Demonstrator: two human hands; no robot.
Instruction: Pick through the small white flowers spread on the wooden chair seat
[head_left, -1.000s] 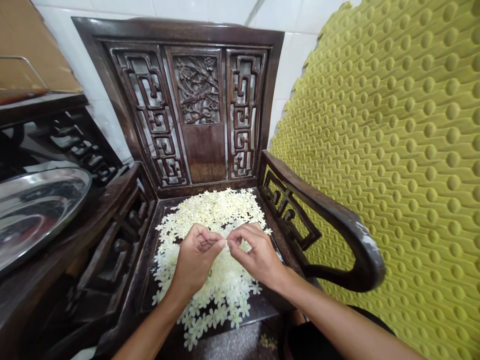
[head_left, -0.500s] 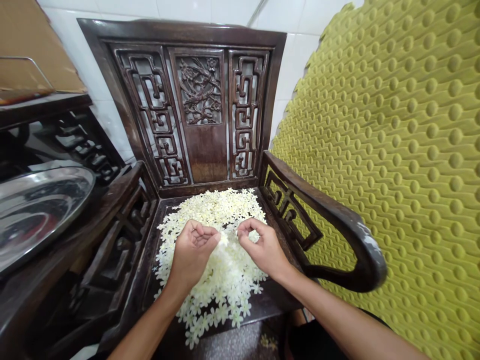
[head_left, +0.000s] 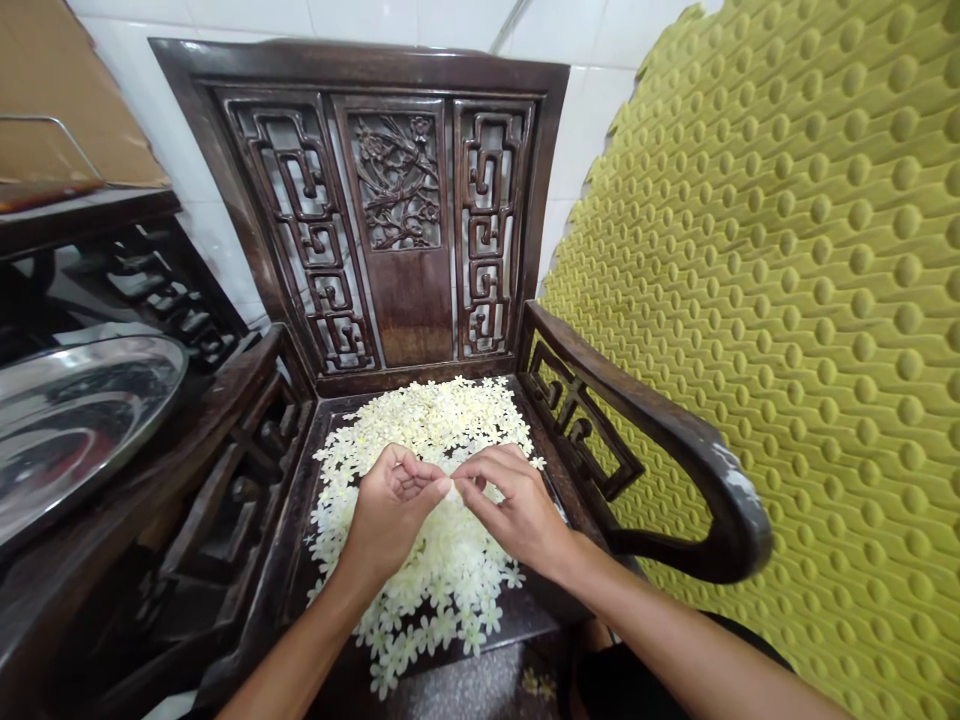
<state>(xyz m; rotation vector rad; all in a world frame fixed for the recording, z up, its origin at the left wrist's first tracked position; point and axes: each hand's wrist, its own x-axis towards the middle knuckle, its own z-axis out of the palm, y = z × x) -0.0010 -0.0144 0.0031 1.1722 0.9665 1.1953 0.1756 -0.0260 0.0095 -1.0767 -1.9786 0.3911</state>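
Many pale yellow-white flowers [head_left: 427, 560] cover the seat of a dark carved wooden chair [head_left: 412, 300]. Over the middle of them, my left hand [head_left: 394, 500] is closed in a pinch, its thumb and forefinger pressed together. My right hand [head_left: 510, 500] is pinched too, and its fingertips meet those of the left. A small whitish bit shows between the fingertips; it is too small to make out which hand grips what.
Armrests flank the seat, the right one [head_left: 652, 410] curving forward. A round metal tray [head_left: 75, 420] lies at the left, below brown cardboard [head_left: 60, 90]. A yellow-green bumpy mat [head_left: 787, 280] stands at the right.
My right hand has moved left, and its fingertips now meet those of my left hand. The flower seen at my left fingertips before is now mostly hidden.
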